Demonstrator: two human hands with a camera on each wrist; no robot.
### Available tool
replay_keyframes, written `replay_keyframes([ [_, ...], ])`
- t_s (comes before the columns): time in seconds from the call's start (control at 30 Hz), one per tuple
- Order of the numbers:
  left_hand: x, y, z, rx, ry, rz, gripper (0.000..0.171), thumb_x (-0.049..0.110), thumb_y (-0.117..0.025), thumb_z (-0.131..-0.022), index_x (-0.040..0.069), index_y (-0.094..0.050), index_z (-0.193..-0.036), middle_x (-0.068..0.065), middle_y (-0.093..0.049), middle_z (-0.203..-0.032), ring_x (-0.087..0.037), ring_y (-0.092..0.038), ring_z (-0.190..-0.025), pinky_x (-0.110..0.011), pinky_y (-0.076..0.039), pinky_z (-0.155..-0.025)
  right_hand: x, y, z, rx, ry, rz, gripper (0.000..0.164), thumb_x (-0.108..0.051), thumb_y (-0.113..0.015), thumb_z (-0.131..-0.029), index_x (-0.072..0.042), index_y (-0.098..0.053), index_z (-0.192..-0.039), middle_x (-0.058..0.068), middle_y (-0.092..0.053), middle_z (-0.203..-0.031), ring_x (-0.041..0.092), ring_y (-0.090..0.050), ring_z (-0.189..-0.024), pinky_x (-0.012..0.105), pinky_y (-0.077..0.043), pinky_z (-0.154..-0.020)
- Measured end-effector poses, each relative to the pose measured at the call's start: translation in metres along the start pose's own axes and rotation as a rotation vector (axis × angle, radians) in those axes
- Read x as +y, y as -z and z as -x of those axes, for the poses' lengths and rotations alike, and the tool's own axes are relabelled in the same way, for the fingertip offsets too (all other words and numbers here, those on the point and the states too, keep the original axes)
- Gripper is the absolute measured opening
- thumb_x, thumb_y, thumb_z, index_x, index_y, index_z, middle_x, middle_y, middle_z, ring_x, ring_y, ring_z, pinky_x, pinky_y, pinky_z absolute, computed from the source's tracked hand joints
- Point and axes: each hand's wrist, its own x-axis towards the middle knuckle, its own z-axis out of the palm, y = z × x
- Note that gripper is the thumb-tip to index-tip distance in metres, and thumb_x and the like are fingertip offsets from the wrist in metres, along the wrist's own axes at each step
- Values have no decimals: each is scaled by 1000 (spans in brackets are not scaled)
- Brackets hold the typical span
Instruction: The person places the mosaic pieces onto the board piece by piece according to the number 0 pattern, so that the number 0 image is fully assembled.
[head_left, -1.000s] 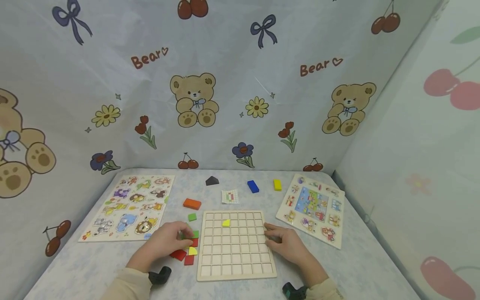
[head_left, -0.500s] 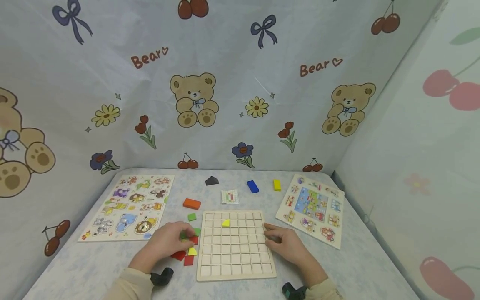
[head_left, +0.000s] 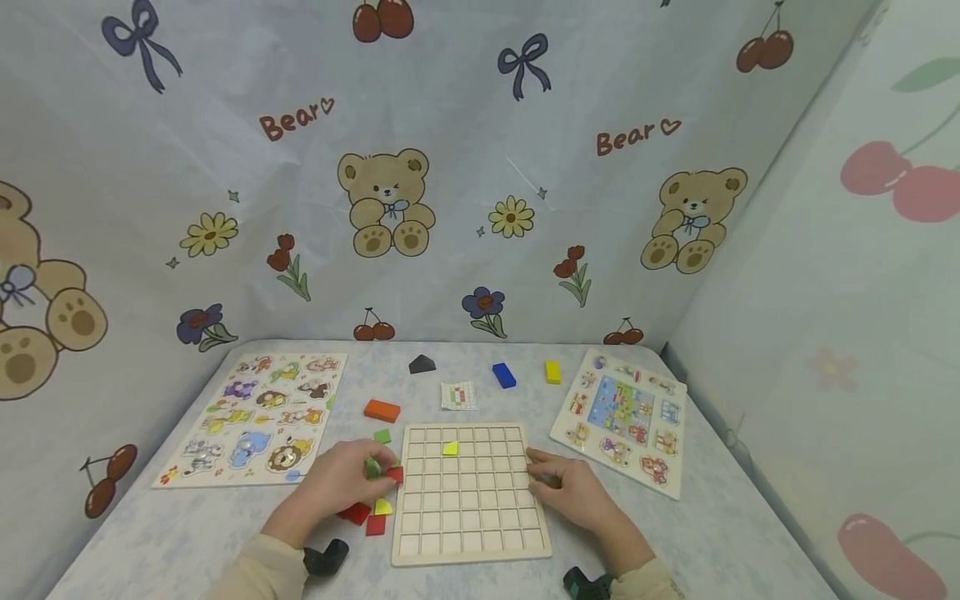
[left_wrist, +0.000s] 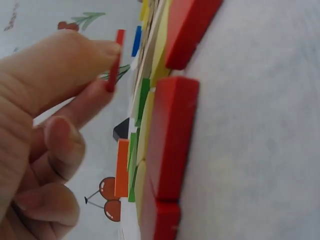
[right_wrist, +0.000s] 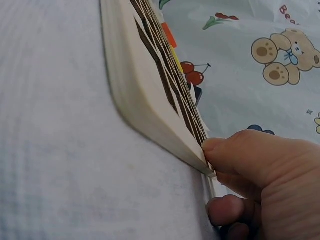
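My left hand (head_left: 341, 477) pinches a thin red square tile (left_wrist: 116, 60) between thumb and finger, raised above the pile in the left wrist view. In the head view this tile overlaps the left edge of a wooden grid board (head_left: 472, 502). One yellow tile (head_left: 450, 449) with a curved side sits in a cell near the board's top. My right hand (head_left: 573, 492) grips the board's right edge, the thumb (right_wrist: 215, 146) on its rim. Below the left hand lie red tiles (head_left: 377, 525) and a yellow tile (head_left: 383, 507); green ones are partly hidden behind its fingers.
A green tile (head_left: 382, 437) and an orange block (head_left: 382, 411) lie left of the board. Behind it are a black piece (head_left: 422, 364), a small pattern card (head_left: 458, 396), a blue block (head_left: 504, 376) and a yellow block (head_left: 552, 372). Picture puzzles (head_left: 251, 454) (head_left: 660, 433) flank everything.
My left hand has lifted the red tile from the pile and shifted slightly right, toward the board. The right hand stays at the board's edge.
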Motion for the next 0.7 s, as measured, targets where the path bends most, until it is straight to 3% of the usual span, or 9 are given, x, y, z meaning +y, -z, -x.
replay_keyframes([
  [0.1, 8, 0, -6, 4, -31, -25, 23, 36, -86, -82, 33, -75, -102, 22, -68, -94, -6, -54, -71, -29, -46, -67, -1, 0, 0, -5, 2, 6, 30, -21, -78, -91, -10, -76, -119, 5, -63, -144, 31, -58, -135, 48, -47, -106],
  [0.33, 36, -2, -25, -1, -74, -34, 21, 34, -85, -85, 29, -75, -102, 18, -69, -94, -6, -60, -85, -34, -50, -77, 1, 3, 0, -27, 16, 2, 30, -22, -77, -93, -9, -76, -120, 4, -62, -144, 31, -58, -135, 46, -49, -105],
  [0.53, 51, -14, -48, -19, -98, -43, 20, 34, -84, -86, 27, -75, -102, 15, -71, -95, -9, -65, -90, -35, -53, -79, 7, 4, 0, -43, 45, 8, 29, -24, -75, -95, -10, -76, -120, 0, -64, -142, 30, -60, -133, 43, -53, -101],
  [0.7, 65, -23, -63, -13, -94, -48, 19, 33, -82, -86, 24, -75, -101, 11, -72, -96, -10, -66, -87, -34, -53, -73, 9, 6, -1, -44, 67, 33, 26, -25, -74, -96, -12, -78, -118, -3, -67, -138, 28, -63, -128, 42, -55, -97],
])
